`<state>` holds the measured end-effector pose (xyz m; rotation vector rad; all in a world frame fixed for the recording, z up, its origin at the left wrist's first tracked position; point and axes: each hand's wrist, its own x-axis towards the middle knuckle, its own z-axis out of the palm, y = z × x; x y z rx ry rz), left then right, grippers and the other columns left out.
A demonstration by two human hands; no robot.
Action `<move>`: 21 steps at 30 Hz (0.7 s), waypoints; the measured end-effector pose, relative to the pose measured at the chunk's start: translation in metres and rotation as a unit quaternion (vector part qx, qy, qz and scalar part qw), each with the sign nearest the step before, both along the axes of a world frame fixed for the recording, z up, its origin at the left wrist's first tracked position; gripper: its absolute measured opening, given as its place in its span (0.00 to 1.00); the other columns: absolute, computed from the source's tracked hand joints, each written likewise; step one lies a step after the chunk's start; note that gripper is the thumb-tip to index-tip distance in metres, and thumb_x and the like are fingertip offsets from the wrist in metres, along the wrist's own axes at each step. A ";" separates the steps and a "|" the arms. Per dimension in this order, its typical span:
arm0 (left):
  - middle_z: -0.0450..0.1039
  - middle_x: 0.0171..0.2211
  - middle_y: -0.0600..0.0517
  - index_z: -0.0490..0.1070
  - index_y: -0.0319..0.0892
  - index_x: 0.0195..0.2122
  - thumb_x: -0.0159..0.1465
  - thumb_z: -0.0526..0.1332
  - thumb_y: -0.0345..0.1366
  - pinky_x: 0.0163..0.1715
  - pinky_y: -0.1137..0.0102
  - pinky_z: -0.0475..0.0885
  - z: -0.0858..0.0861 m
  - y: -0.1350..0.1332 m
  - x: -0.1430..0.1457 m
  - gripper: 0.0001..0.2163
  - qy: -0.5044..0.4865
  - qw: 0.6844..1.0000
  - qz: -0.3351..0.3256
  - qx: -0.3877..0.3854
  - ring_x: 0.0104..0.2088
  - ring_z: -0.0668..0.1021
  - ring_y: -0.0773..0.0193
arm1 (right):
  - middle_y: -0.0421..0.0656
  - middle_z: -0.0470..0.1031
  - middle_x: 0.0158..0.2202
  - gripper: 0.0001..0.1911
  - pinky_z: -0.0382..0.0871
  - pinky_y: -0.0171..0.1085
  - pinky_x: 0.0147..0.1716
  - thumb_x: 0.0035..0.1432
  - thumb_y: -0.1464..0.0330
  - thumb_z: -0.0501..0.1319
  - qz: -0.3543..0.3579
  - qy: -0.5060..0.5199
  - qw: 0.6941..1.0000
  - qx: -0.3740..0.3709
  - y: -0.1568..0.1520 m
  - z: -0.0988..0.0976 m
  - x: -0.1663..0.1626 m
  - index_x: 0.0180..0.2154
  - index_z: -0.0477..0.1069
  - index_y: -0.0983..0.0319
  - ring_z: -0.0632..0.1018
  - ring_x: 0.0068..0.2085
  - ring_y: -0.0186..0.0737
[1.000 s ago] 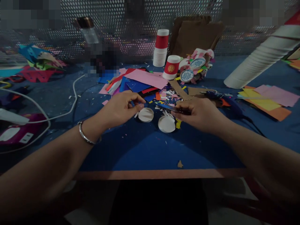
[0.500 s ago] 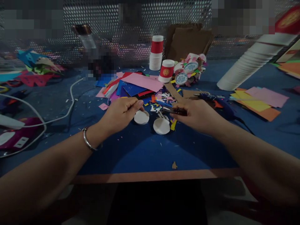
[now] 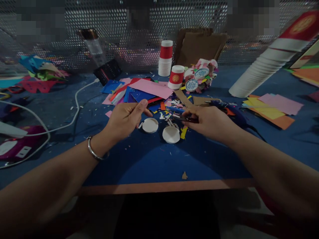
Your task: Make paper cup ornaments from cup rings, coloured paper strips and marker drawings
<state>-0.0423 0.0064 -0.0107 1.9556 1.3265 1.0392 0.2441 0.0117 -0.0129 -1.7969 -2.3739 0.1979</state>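
My left hand [image 3: 124, 119] hovers over the blue table [image 3: 149, 159], thumb lifted off its curled fingers. A tiny white scrap [image 3: 140, 125] shows at the fingertips; whether it is held I cannot tell. Right beside them lies a round white paper disc [image 3: 150, 125], and a second disc [image 3: 171, 134] lies a little nearer to me. My right hand [image 3: 211, 122] grips dark scissors [image 3: 187, 118], blades pointing left just above the second disc. Small coloured paper cuttings [image 3: 171, 111] are scattered behind the discs.
Coloured paper sheets [image 3: 149, 88], a red-and-white cup [image 3: 175, 77] and a cup stack [image 3: 166, 58] sit behind. A long cup stack [image 3: 259, 73] lies at right over more sheets [image 3: 274, 108]. A glue gun [image 3: 224, 104], a white cable [image 3: 77, 103] and the table's front edge [image 3: 164, 186] are near.
My left thumb has lifted from its pinch and the fingers have loosened. Both hands stay over the discs; the view has shifted slightly.
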 end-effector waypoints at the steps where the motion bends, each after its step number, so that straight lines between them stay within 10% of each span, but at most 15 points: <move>1: 0.67 0.14 0.54 0.79 0.43 0.26 0.77 0.54 0.51 0.24 0.70 0.67 -0.001 0.001 0.000 0.27 -0.026 1.000 -0.006 -0.006 0.19 0.73 0.67 | 0.46 0.85 0.37 0.17 0.70 0.43 0.35 0.64 0.60 0.66 -0.003 -0.002 1.000 0.000 0.000 0.000 0.000 0.51 0.83 0.57 0.83 0.38 0.50; 6: 0.67 0.16 0.52 0.67 0.44 0.16 0.76 0.56 0.53 0.28 0.72 0.71 -0.005 0.010 -0.005 0.31 -0.045 0.999 -0.015 0.014 0.26 0.79 0.65 | 0.45 0.84 0.36 0.19 0.67 0.41 0.33 0.65 0.57 0.66 -0.015 -0.016 1.000 -0.006 -0.001 0.000 -0.002 0.53 0.82 0.57 0.82 0.37 0.48; 21: 0.66 0.15 0.54 0.76 0.45 0.22 0.72 0.60 0.59 0.25 0.68 0.71 0.005 0.007 -0.004 0.28 -0.101 0.992 0.070 -0.015 0.19 0.70 0.68 | 0.43 0.82 0.34 0.20 0.67 0.40 0.31 0.63 0.56 0.68 -0.007 0.019 1.000 -0.015 -0.001 0.000 0.000 0.53 0.81 0.58 0.80 0.33 0.45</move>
